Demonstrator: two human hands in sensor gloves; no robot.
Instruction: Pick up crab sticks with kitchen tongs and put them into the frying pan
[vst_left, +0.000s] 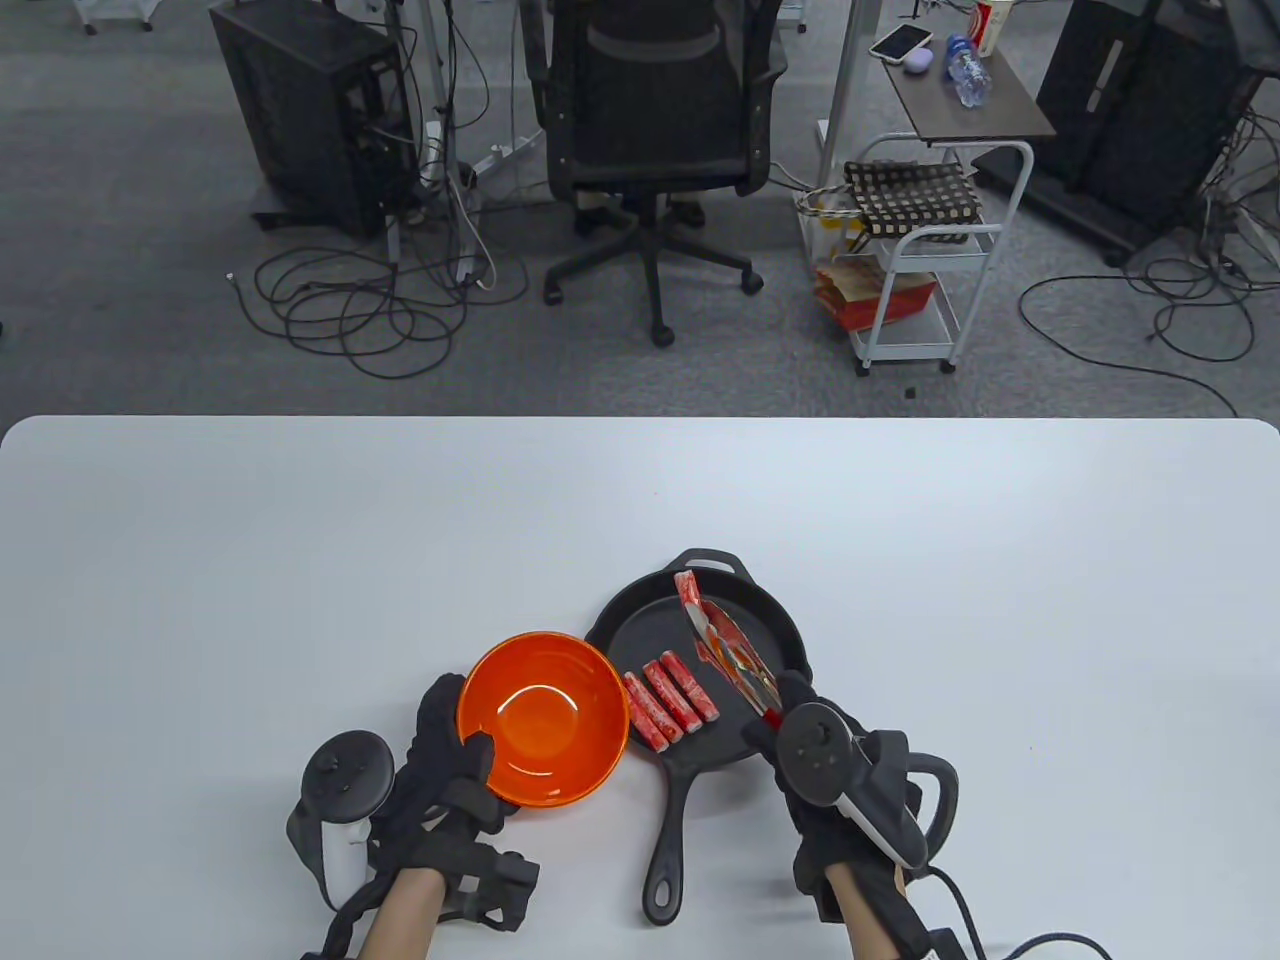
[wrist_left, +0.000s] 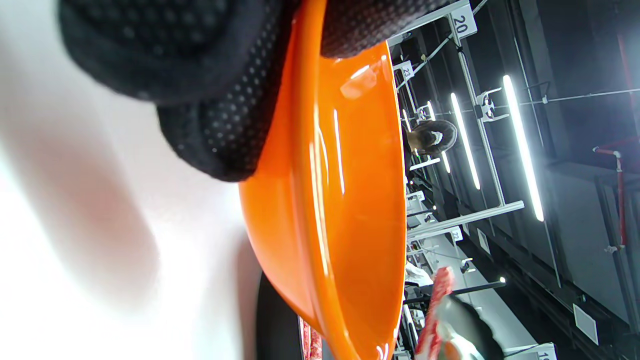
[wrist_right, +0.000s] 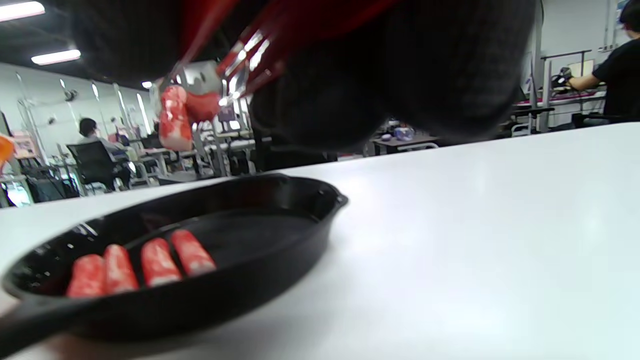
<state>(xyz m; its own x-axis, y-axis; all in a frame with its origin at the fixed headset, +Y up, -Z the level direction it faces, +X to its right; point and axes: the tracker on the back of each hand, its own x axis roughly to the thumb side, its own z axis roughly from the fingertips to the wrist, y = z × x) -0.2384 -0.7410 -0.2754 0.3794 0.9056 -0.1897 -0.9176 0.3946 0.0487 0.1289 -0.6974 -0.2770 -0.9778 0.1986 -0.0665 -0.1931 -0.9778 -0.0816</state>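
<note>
A black frying pan (vst_left: 652, 622) sits near the table's front edge, with several red-and-white crab sticks (vst_left: 668, 702) side by side at its left. My right hand (vst_left: 790, 708) grips red-handled metal tongs (vst_left: 738, 662) that pinch one more crab stick (vst_left: 689, 598) above the pan's far side. The right wrist view shows that stick (wrist_right: 175, 122) hanging clear above the pan (wrist_right: 260, 235) and the row of sticks (wrist_right: 142, 262). My left hand (vst_left: 462, 735) holds the rim of an orange bowl (vst_left: 543, 717) with nothing in it, thumb inside. Close up, the bowl (wrist_left: 345, 200) appears tilted.
The pan's long handle (vst_left: 665, 850) points toward me between my hands. Beyond the table's far edge stand an office chair (vst_left: 655, 120), a white cart (vst_left: 915, 270) and loose cables on the floor. White tabletop (vst_left: 300, 540) stretches to both sides.
</note>
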